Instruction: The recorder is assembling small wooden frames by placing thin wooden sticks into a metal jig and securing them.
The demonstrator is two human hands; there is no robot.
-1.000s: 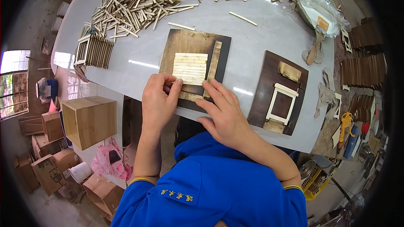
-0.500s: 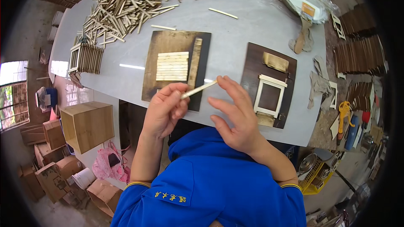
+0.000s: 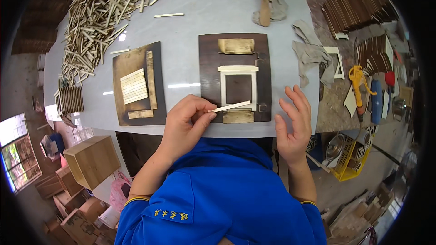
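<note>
Between the thumb and fingers of my left hand point(image 3: 188, 122) is one end of a thin pale wood strip point(image 3: 234, 106). Its free end reaches over the lower part of a small white wooden frame point(image 3: 254, 86). That frame lies on a dark board point(image 3: 209, 54) fitted with a worn wooden block point(image 3: 236, 46) above and another below. My right hand point(image 3: 294, 127) is open and holds nothing, just right of the dark board. To the left, several pale strips point(image 3: 134, 86) lie side by side on a second board point(image 3: 119, 66) with wooden stops.
A large heap of loose strips point(image 3: 97, 22) covers the table's far left. Stacked frames point(image 3: 70, 100) stand at the left edge. A brush point(image 3: 265, 7) and grey cloths point(image 3: 313, 52) lie at the right, near a yellow tool point(image 3: 359, 81) and a yellow crate point(image 3: 349, 161).
My left hand has carried the strip rightward from near the left board to the white frame. My right hand has moved away from the strip, to the right. The view has shifted right.
</note>
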